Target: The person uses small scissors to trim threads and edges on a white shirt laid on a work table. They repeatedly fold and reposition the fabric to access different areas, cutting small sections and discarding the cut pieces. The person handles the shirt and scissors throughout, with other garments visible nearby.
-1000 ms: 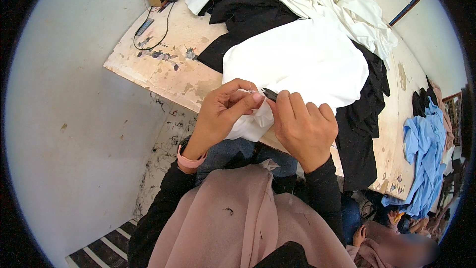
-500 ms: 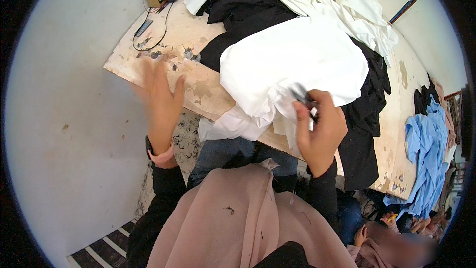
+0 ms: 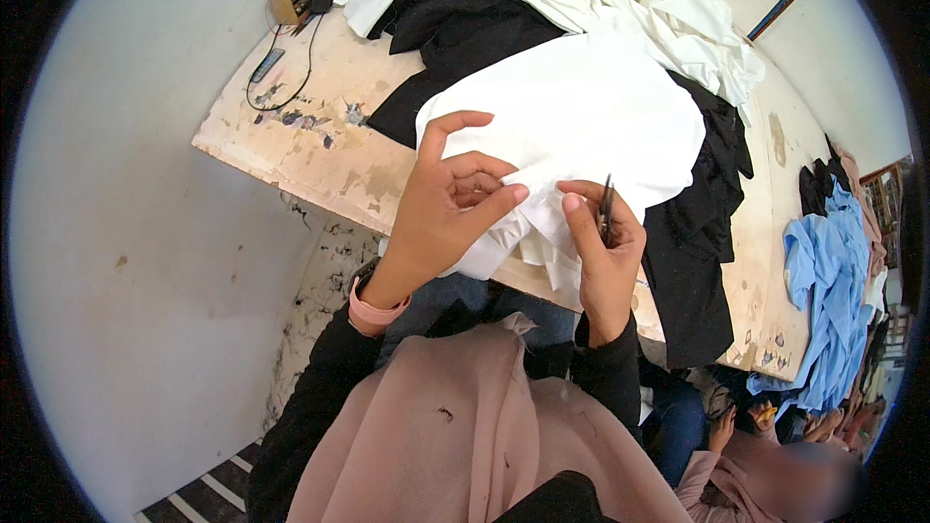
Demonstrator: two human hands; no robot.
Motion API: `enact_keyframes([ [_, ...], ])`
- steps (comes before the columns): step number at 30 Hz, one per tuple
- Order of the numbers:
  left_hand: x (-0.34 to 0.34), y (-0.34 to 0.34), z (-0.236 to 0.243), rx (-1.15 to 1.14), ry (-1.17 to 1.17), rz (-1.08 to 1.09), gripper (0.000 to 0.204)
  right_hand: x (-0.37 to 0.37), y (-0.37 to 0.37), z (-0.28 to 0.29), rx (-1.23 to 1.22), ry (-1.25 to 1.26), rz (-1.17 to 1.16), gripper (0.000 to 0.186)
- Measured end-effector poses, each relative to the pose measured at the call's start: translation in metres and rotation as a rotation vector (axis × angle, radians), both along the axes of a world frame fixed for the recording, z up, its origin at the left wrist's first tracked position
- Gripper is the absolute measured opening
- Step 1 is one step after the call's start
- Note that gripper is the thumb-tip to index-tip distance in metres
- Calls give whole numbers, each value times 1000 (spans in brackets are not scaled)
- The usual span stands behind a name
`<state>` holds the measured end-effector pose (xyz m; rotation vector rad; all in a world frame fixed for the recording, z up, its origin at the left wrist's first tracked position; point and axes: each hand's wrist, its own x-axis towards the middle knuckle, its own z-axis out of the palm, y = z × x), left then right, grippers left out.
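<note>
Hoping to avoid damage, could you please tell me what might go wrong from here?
The dark thread snips in the right hand are close to the white fabric and might nick it. Part of that fabric hangs over the near edge of the table, so it could slide off.

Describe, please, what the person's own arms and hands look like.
The left hand and right hand are ungloved. Long black sleeves cover the forearms, and a pink wristband with a dark part circles the left wrist.
</note>
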<state>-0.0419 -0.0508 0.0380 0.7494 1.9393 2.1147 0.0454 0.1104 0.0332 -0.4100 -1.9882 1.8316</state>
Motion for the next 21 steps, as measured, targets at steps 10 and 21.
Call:
enact_keyframes([
  [10, 10, 6, -38, 138, 370, 127, 62, -9, -11, -1, -189, 236, 145, 12],
  [21, 15, 13, -42, 565, -206, 5, 72, 20, -16, 16, 320, 173, -51, 23],
])
